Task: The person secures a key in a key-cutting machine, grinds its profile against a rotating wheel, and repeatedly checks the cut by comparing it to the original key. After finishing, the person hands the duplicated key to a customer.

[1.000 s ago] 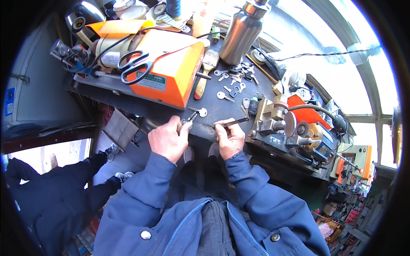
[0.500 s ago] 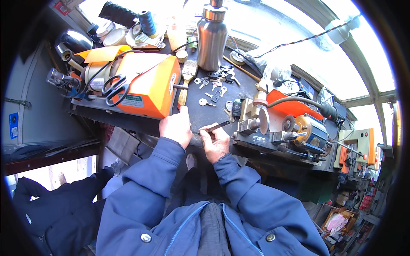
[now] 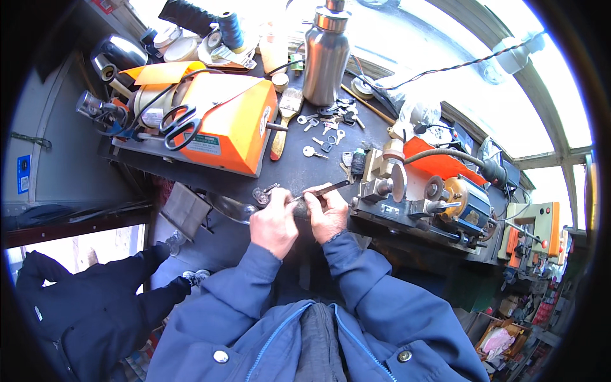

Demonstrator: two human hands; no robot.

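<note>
My right hand (image 3: 327, 213) is closed around a slim black tool (image 3: 335, 187), whose far end points up to the right. Its exact kind does not show. Right beside it, my left hand (image 3: 274, 223) is closed in a pinch at the tool's near end; whatever its fingers hold is too small to name. Both hands are at the bench's front edge. A few small metal pieces, perhaps keys (image 3: 261, 195), lie just beyond the left hand. Farther back, several loose keys (image 3: 330, 121) are scattered before a steel bottle (image 3: 326, 60).
An orange-covered machine (image 3: 223, 121) with black-handled scissors (image 3: 180, 127) stands left, a brush (image 3: 289, 105) beside it. To the right is a key-cutting machine (image 3: 420, 191). Thread spools (image 3: 230, 32) sit at the back left. A person in dark clothes (image 3: 95, 312) is at lower left.
My left hand has come back from beside the orange machine, nearer and rightward, to meet the right hand. The small metal pieces beyond it now show. The right hand keeps the black tool.
</note>
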